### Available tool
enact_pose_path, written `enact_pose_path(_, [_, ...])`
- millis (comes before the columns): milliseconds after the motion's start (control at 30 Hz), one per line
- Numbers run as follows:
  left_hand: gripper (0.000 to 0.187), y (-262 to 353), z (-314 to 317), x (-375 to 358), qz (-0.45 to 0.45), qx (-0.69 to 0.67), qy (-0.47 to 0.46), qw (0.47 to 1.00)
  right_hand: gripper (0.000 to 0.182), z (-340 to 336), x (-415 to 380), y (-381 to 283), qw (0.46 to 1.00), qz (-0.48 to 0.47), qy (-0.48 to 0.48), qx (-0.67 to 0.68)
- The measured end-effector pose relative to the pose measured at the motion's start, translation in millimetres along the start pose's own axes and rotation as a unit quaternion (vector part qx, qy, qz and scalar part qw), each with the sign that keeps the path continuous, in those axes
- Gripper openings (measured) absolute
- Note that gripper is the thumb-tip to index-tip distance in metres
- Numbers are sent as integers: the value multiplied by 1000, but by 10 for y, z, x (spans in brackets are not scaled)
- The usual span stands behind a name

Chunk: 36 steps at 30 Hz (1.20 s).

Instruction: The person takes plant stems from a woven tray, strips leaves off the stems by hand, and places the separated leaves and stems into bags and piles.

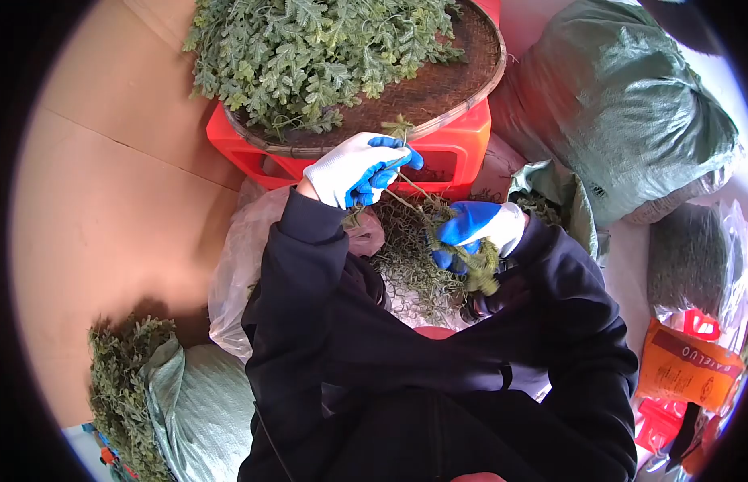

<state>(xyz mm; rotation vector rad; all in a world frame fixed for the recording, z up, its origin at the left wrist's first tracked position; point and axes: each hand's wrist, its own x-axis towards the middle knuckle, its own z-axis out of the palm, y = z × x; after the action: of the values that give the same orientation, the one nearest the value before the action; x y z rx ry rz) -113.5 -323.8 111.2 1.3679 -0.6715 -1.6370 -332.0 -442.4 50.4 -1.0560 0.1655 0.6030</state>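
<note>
Red stool (470,143) and tray (462,71) rim blocked straight ahead, low. Leaf pile (310,60) filled the tray's left; its right side was open. Green sack (623,104) walled off right. Left: plastic bag (233,277), then open brown surface (109,225).

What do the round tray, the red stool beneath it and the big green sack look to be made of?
Tray: probably woven bamboo or cane, brown and matte; the weave shows on its bare part.
Red stool: likely molded plastic, smooth, with glossy highlights.
Green sack: seems woven plastic, creased with a slight sheen, though coarse cloth can't be ruled out.
</note>
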Motion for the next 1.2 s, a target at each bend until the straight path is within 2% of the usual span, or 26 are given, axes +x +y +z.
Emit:
enact_pose_path(67, [23, -27, -16, 24, 2, -1, -4, 1000, 31, -46, -35, -59, 989, -66, -52, -125])
enact_pose_path(133, [21, 0, 38, 3, 0, -12, 1, 1000, 32, -116, -100, 21, 972, -55, -191, -122])
enact_pose_path(167, [16, 35, 94, -20, 25, 23, 102, 994, 33, -153, -132, 61, 957, -48, -259, -119])
enact_pose_path(200, [13, -88, -379, 77, 88, -161, 164, 969, 35, -48, -292, 22, 924, -35, -330, -189])
enact_pose_path(233, [14, -208, -1184, 81, 153, -186, 131, 962, 37, 56, -452, -18, 879, -32, -401, -255])
enact_pose_path(267, [20, -233, -1712, -84, 159, -194, 95, 963, 35, -61, -661, 51, 903, -67, -311, -288])
enact_pose_path(300, [25, -166, -1434, -330, 187, -155, 100, 965, 33, -223, -959, 131, 916, -100, -218, -321])
enact_pose_path(333, [29, -253, -1237, -384, 159, -220, 118, 955, 32, -367, -1253, 86, 909, -81, -62, -404])
enact_pose_path(367, [29, -443, -1152, -291, 92, -284, 93, 950, 31, -486, -1446, 48, 878, -59, 100, -465])
enact_pose_path(400, [30, -384, -875, -234, 93, -154, 146, 973, 31, -619, -1463, 84, 856, -37, 257, -447])
enact_pose_path(433, [31, -279, -642, -223, 103, -27, 199, 974, 31, -826, -1448, 95, 810, -10, 401, -429])
enact_pose_path(500, [31, -190, -745, -105, 170, -144, 59, 973, 35, -1397, -1457, 368, 696, 26, 475, -538])
enact_pose_path(567, [32, -159, -679, 20, 159, -106, 81, 978, 38, -1752, -1474, 521, 718, 118, 376, -574])
enact_pose_path(600, [31, -205, -675, 80, 128, -85, 98, 983, 42, -1927, -1505, 706, 751, 145, 396, -507])
enact_pose_path(667, [30, -161, -419, 69, 113, -15, 125, 986, 34, -1971, -1499, 744, 761, 223, 350, -498])
enact_pose_path(700, [30, -141, -348, 69, 105, -7, 123, 987, 33, -1810, -1459, 671, 752, 240, 382, -480])
enact_pose_path(800, [30, -113, -251, 71, 96, -4, 92, 991, 33, -1809, -1435, 760, 779, 99, 413, -461])
enact_pose_path(900, [27, -189, -262, 125, 101, -7, 83, 991, 33, -1706, -1340, 568, 890, -6, 350, -293])
enact_pose_path(933, [27, -207, -269, 134, 102, 2, 73, 992, 35, -1729, -1292, 646, 877, -51, 401, -259])
enact_pose_path(1033, [28, -207, -212, 156, 101, -13, 72, 992, 35, -1502, -1216, 444, 902, -146, 373, -159])
enact_pose_path(1100, [26, -223, -135, 200, 106, -44, 58, 992, 38, -1421, -1206, 366, 873, -179, 426, -157])
enact_pose_path(1167, [26, -356, -76, 338, 128, -36, 43, 990, 41, -1466, -1142, 287, 845, -255, 433, -185])
enact_pose_path(1200, [24, -396, 97, 335, 164, -106, 64, 979, 43, -1131, -1059, 67, 845, -258, 456, -105])
